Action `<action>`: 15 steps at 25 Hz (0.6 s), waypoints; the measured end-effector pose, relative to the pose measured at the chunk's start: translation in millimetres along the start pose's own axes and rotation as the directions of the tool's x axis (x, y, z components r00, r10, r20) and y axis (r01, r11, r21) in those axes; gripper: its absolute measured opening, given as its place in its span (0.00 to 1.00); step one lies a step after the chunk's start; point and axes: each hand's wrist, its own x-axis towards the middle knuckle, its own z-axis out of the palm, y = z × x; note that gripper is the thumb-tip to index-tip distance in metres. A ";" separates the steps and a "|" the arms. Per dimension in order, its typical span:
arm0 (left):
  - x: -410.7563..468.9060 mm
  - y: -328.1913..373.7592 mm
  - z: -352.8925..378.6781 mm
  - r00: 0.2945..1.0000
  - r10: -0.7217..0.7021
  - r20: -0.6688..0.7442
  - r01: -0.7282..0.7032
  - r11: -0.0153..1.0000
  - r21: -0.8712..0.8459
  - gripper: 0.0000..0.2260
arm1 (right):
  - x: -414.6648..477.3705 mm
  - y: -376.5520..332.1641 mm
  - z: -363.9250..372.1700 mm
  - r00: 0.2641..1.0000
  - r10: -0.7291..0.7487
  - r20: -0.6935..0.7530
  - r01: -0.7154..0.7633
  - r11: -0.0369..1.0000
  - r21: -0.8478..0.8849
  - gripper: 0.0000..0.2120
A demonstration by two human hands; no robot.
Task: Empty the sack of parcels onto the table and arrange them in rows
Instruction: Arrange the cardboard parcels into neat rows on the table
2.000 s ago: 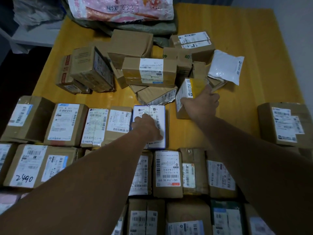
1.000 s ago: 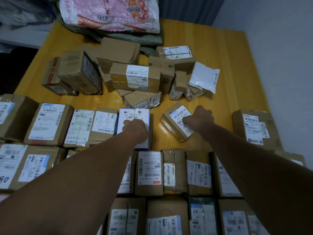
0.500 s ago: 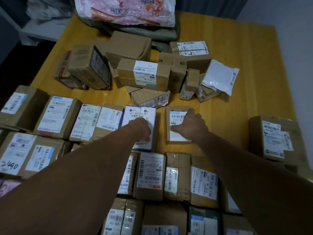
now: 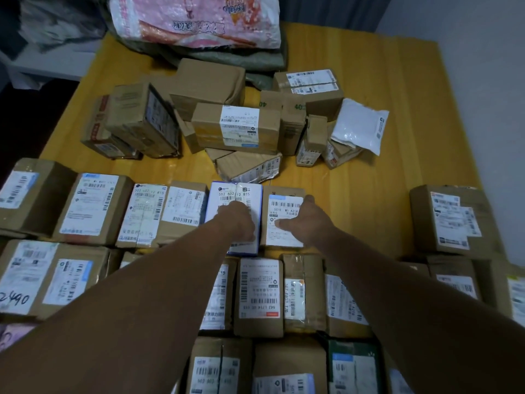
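Brown parcel (image 4: 285,207): a small taped carton with a white label. It lies flat at the right end of the far row and touches the white parcel (image 4: 227,194) on its left.
Right hand (image 4: 308,220): the fingers are spread wide and laid on the carton's top. The thumb crosses the label and one fingertip sits at the far right corner; no grip round the carton shows.
Left hand (image 4: 237,224): the fingers are bent and rest on the white parcel. Whether they hook an edge cannot be told.
Handling (judged): the carton is stiff cardboard and, being small, probably light. Its taped faces are likely slick on the glossy surface (image 4: 369,189), so it should slide under a flat palm. To lift it, take the two long sides.
White mailer (image 4: 359,123): a soft pouch that is likely to sag, best scooped from below or taken by an edge.
Sack (image 4: 196,21): one, pink-printed, slumped at the far edge over grey-green cloth.
Count, far row: six parcels side by side, with one large box (image 4: 451,220) standing apart at the right.
Count, heap (image 4: 235,129): about a dozen parcels, one of them the mailer. Overlap prevents an exact figure.
Count, nearer rows: two further rows, partly hidden by the forearms, so not countable.
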 end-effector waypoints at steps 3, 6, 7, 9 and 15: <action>2.6 -3.4 3.5 1.000 -0.021 -0.015 0.020 0.999 -0.034 0.22 | -2.4 -0.1 1.6 0.999 -0.014 -0.034 0.014 1.000 0.002 0.35; 4.0 -5.3 3.6 0.999 -0.049 0.008 0.050 0.997 -0.064 0.23 | -5.0 -0.7 0.6 0.999 -0.015 -0.033 0.015 1.000 0.002 0.35; 4.2 -6.0 4.2 0.999 -0.051 0.008 0.051 0.996 -0.080 0.22 | -5.6 -0.8 0.7 1.000 -0.009 -0.029 0.009 1.000 -0.004 0.35; 2.9 -6.5 4.4 0.998 -0.062 -0.003 0.061 0.991 -0.120 0.17 | -7.7 -2.2 1.1 1.000 0.000 -0.022 -0.001 1.000 -0.017 0.37; -4.7 -1.1 -8.6 0.992 -0.081 -0.099 0.044 0.943 -0.330 0.07 | -8.7 -5.3 -13.0 1.000 0.029 0.002 -0.029 0.999 -0.021 0.27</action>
